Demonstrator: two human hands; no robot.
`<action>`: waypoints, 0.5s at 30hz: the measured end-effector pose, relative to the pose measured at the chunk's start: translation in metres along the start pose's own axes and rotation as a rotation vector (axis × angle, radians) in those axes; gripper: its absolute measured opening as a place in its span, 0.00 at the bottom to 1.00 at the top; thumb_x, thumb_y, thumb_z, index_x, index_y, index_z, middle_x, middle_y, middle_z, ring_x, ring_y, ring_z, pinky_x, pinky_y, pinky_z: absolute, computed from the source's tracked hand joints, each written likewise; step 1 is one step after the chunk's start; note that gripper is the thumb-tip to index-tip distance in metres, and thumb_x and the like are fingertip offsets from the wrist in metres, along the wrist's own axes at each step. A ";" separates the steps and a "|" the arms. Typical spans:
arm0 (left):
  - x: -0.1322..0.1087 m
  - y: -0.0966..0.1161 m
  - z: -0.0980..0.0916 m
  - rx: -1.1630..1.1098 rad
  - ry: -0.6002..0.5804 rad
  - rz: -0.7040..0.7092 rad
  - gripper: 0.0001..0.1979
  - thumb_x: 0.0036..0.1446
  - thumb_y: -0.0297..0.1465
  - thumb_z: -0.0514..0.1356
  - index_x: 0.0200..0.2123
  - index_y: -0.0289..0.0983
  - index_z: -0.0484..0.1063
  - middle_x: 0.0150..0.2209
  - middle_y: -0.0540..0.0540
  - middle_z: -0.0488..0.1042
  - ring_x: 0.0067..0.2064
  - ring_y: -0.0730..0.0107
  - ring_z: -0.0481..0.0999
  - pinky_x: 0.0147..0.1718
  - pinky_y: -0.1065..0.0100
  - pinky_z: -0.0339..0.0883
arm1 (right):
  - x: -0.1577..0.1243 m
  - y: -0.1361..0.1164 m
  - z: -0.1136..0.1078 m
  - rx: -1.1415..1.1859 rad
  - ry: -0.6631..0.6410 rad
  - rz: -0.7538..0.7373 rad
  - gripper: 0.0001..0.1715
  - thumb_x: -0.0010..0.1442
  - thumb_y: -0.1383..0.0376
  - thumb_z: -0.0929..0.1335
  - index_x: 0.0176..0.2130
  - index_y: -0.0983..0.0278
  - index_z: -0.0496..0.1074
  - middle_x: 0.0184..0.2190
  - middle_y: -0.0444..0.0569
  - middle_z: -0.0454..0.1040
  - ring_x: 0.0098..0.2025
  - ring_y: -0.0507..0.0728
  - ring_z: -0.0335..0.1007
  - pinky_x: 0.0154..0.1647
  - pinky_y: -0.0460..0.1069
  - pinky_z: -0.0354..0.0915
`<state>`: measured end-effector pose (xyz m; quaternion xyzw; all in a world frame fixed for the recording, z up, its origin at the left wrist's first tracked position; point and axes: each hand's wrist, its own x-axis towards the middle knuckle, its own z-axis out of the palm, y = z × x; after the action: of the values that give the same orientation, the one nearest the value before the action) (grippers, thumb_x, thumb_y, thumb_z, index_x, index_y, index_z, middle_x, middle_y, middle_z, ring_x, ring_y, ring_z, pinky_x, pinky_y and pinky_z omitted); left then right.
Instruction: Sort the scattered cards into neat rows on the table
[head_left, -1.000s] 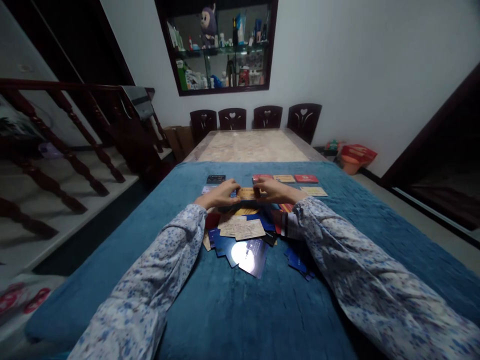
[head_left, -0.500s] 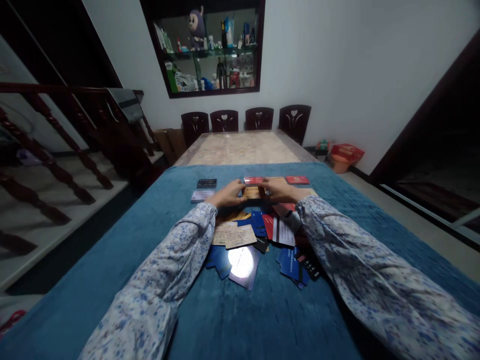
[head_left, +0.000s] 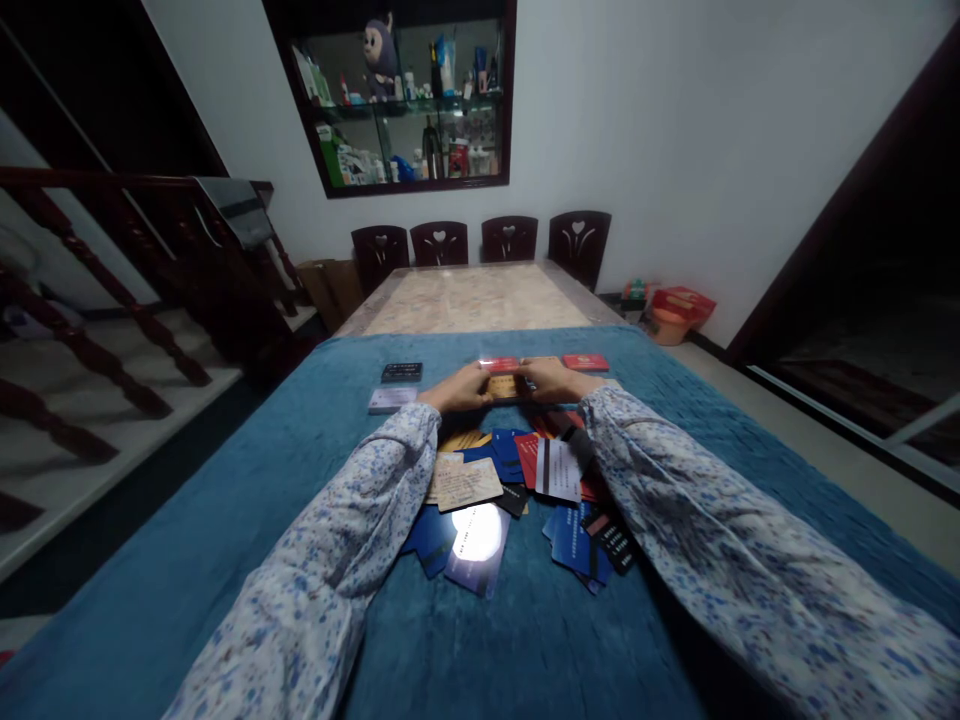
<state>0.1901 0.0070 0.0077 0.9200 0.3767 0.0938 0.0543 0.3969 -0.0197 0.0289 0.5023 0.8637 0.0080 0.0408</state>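
Both hands are at a small stack of yellow cards [head_left: 503, 386] beyond the loose pile. My left hand [head_left: 460, 389] is closed on its left side, thumb nearest me. My right hand [head_left: 559, 381] pinches its right side, with the fingertips partly shaded. Just behind it lies a stack of red cards [head_left: 498, 364]. Between my forearms spreads a mixed heap: beige cards [head_left: 469, 484], blue cards [head_left: 507, 452], a white card with a dark stripe [head_left: 558, 470] and a shiny purple card [head_left: 478, 560] under a bright glare.
Black cards [head_left: 402, 372] and pale lilac cards [head_left: 391, 400] lie left of my hands. Another red stack [head_left: 586, 362] is at the right. More blue cards [head_left: 579, 545] lie by my right forearm. The blue cloth [head_left: 480, 660] covers the near table; chairs [head_left: 508, 238] stand at the far end.
The view has shifted slightly, so everything sits a little further left. Both hands stay around the yellow stack; the loose cards look unmoved.
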 end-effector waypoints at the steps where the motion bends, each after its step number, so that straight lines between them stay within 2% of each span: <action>1: 0.001 0.000 0.000 0.005 -0.002 -0.001 0.23 0.52 0.25 0.67 0.53 0.34 0.75 0.52 0.39 0.76 0.52 0.56 0.78 0.53 0.65 0.71 | 0.001 0.000 0.000 -0.001 -0.005 -0.005 0.14 0.59 0.71 0.68 0.45 0.67 0.79 0.50 0.58 0.77 0.50 0.60 0.75 0.48 0.45 0.64; 10: 0.005 -0.005 0.002 0.033 -0.080 -0.069 0.13 0.52 0.29 0.64 0.43 0.33 0.78 0.43 0.41 0.79 0.44 0.60 0.79 0.43 0.69 0.71 | 0.009 -0.004 0.001 -0.033 -0.070 0.004 0.17 0.60 0.70 0.69 0.49 0.67 0.79 0.49 0.59 0.79 0.51 0.61 0.76 0.46 0.45 0.66; 15: 0.006 -0.003 0.001 0.048 -0.105 -0.089 0.11 0.53 0.29 0.63 0.41 0.33 0.78 0.43 0.42 0.80 0.43 0.61 0.79 0.42 0.70 0.71 | 0.016 -0.002 0.006 -0.008 -0.091 0.022 0.19 0.58 0.71 0.69 0.50 0.68 0.78 0.49 0.58 0.80 0.49 0.60 0.78 0.43 0.45 0.66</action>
<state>0.1925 0.0136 0.0067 0.9069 0.4162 0.0338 0.0559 0.3880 -0.0071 0.0222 0.5116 0.8552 -0.0110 0.0819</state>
